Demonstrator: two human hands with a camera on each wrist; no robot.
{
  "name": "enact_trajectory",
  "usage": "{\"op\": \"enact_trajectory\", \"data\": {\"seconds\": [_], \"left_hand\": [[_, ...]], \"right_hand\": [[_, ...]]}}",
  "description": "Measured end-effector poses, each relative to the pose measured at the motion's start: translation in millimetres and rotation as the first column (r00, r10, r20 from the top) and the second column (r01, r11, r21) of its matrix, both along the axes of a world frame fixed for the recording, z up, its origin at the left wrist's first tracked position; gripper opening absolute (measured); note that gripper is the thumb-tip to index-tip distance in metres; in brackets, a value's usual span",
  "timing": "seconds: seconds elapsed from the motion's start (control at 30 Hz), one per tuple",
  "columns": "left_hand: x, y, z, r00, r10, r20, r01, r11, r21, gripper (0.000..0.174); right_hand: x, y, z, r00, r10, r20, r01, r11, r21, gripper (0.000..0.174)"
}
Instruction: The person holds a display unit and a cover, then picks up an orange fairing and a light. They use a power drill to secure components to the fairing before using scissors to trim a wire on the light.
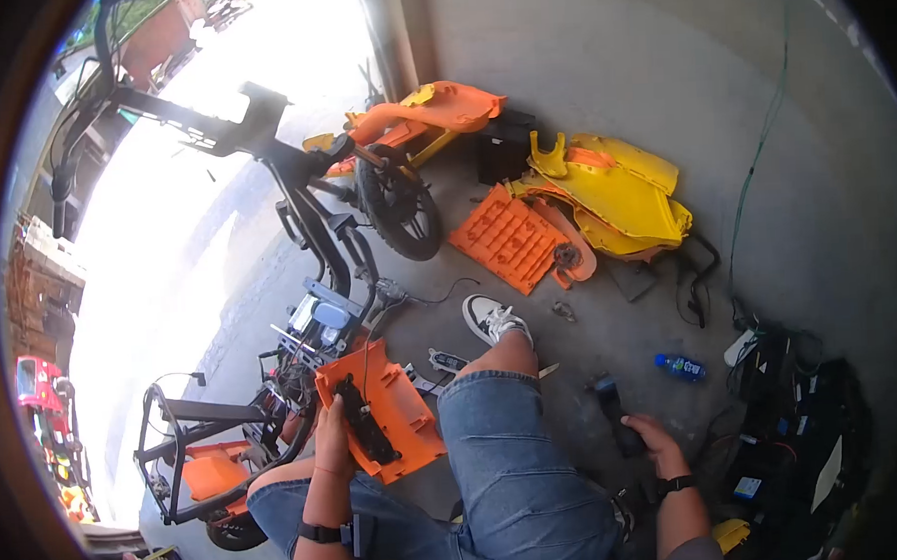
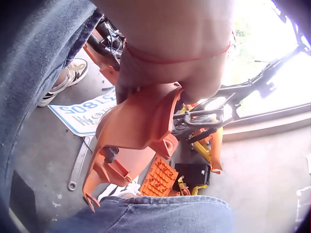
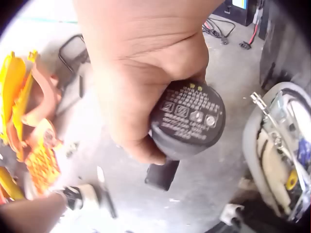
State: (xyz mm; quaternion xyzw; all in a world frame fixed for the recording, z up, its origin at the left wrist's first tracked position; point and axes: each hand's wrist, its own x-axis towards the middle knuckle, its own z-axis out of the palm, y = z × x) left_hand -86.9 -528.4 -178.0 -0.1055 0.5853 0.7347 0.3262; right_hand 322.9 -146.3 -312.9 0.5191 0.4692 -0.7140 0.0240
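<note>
In the head view my left hand (image 1: 331, 437) grips the left edge of an orange plastic panel (image 1: 406, 407) above my thigh. A long black part (image 1: 367, 424) with a thin cable lies against the panel. The left wrist view shows the fingers wrapped over the edge of this orange panel (image 2: 138, 119), its hooked end hanging down. My right hand (image 1: 659, 443) holds a black cordless power tool (image 1: 614, 413) by its handle, off to the right of my knee. The printed round base (image 3: 187, 116) of its handle faces the right wrist camera, and the fingers curl around it.
A stripped electric scooter frame (image 1: 310, 206) stands at the left. Orange and yellow body panels (image 1: 615, 198) lie ahead by the wall. On the floor are a blue bottle (image 1: 681, 367), a wrench (image 2: 80, 162) and a licence plate (image 2: 87, 114). Dark gear (image 1: 796, 435) is piled at right.
</note>
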Motion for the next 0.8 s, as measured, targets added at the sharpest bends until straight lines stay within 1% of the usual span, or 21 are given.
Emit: {"op": "enact_trajectory", "data": {"seconds": [0.03,0.07,0.1,0.13,0.17,0.2,0.23,0.27,0.3,0.33,0.37,0.43,0.5,0.53,0.57,0.6,0.63,0.7,0.73,0.77,0.8], "left_hand": [[-0.3,1.8,2.3,0.999,0.031,-0.016,-0.03,0.998,0.053,0.035],[-1.2,1.7,9.9,0.999,0.045,-0.006,-0.045,0.998,0.035,0.038],[-4.9,-5.2,3.3,0.999,0.027,-0.033,-0.027,1.0,0.01,0.04],[-3.5,-3.2,11.0,0.996,0.057,-0.069,-0.058,0.998,-0.01,0.043],[-1.0,-0.5,24.1,0.995,0.047,-0.087,-0.044,0.998,0.038,0.046],[0.0,1.9,32.6,0.993,0.065,-0.102,-0.056,0.995,0.088,0.047],[3.4,1.5,38.4,0.991,0.082,-0.11,-0.067,0.989,0.136,0.049],[4.9,1.2,43.4,0.989,0.116,-0.09,-0.099,0.981,0.168,0.049],[7.0,-1.3,47.0,0.988,0.139,-0.065,-0.125,0.973,0.193,0.05],[6.3,-5.1,41.9,0.988,0.125,-0.086,-0.105,0.972,0.208,0.051],[4.4,-7.4,44.4,0.985,0.147,-0.092,-0.123,0.967,0.225,0.051],[-1.2,-9.3,51.4,0.987,0.141,-0.074,-0.101,0.916,0.388,0.05],[-5.6,-16.8,53.6,0.987,0.153,-0.044,-0.121,0.9,0.419,0.048],[-9.4,-19.7,52.5,0.985,0.17,-0.026,-0.139,0.878,0.458,0.048],[-12.5,-23.5,51.8,0.982,0.188,-0.003,-0.162,0.855,0.492,0.048],[-14.9,-27.8,54.3,0.978,0.211,-0.002,-0.182,0.851,0.492,0.048],[-13.1,-31.8,58.1,0.975,0.224,0.012,-0.198,0.835,0.513,0.048],[-20.3,-35.0,62.2,0.969,0.248,0.009,-0.214,0.817,0.535,0.048],[-24.7,-35.3,62.8,0.967,0.256,-0.011,-0.214,0.832,0.512,0.048],[-29.4,-37.3,64.5,0.965,0.262,-0.031,-0.215,0.849,0.483,0.048],[-37.0,-38.7,65.8,0.966,0.254,-0.047,-0.198,0.846,0.494,0.048]], "right_hand": [[-10.5,2.0,43.5,0.986,0.0,-0.166,-0.001,1.0,-0.006,0.055],[-18.6,-0.6,84.6,0.945,-0.012,-0.328,0.003,1.0,-0.029,0.061],[-17.1,-6.2,107.8,0.885,-0.086,-0.457,0.068,0.996,-0.056,0.074],[-22.5,-10.7,133.1,0.812,-0.08,-0.578,0.072,0.997,-0.036,0.082],[-42.9,-21.6,175.8,0.777,-0.05,-0.628,0.063,0.998,-0.003,0.08],[-64.6,-28.4,217.3,0.762,0.083,-0.642,0.024,0.987,0.156,0.074],[-82.3,-32.7,243.5,0.743,0.214,-0.634,-0.009,0.951,0.31,0.068],[-96.2,-26.8,248.3,0.731,0.253,-0.633,-0.045,0.944,0.325,0.068],[-104.3,-17.7,251.3,0.791,0.283,-0.542,-0.008,0.891,0.454,0.063],[-112.4,-13.7,254.9,0.847,0.291,-0.445,0.023,0.816,0.578,0.058],[-138.1,-21.5,260.0,0.838,0.316,-0.446,0.011,0.807,0.591,0.058],[-198.7,-49.3,269.5,0.91,0.252,-0.329,0.08,0.672,0.736,0.049],[-238.9,-78.6,284.5,0.871,0.294,-0.394,-0.021,0.823,0.568,0.048],[-256.7,-97.5,290.7,0.863,0.31,-0.399,-0.03,0.819,0.573,0.048],[-272.0,-118.1,297.2,0.815,0.296,-0.499,-0.067,0.903,0.425,0.049],[-286.9,-133.8,301.2,0.766,0.263,-0.586,-0.126,0.956,0.265,0.051],[-300.6,-142.6,296.8,0.728,0.285,-0.624,-0.184,0.957,0.223,0.056],[-330.2,-167.6,300.2,0.669,0.341,-0.661,-0.29,0.938,0.191,0.057],[-343.5,-172.6,300.0,0.6,0.412,-0.686,-0.334,0.908,0.253,0.058],[-352.2,-176.1,296.1,0.589,0.415,-0.693,-0.348,0.905,0.246,0.058],[-362.4,-178.6,291.3,0.573,0.456,-0.681,-0.411,0.879,0.243,0.058]]}}
